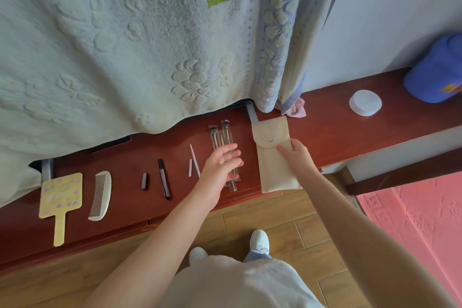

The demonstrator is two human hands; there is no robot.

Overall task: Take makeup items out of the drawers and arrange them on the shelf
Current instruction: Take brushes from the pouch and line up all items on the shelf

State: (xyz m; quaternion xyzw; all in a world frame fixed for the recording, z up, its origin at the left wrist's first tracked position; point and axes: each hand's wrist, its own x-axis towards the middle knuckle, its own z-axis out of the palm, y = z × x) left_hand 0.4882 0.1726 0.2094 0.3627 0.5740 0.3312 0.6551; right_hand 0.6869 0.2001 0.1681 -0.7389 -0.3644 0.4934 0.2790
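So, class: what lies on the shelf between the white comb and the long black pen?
One small dark tube, touching neither comb nor pen; head view shows it.

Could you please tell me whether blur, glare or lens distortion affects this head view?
Head view: the left hand is slightly motion-blurred at its fingertips over the brushes. The right hand and pouch look sharper. The wide-angle lens appears to bow the shelf. The light is soft and even, with no hard shadows or strong glare.
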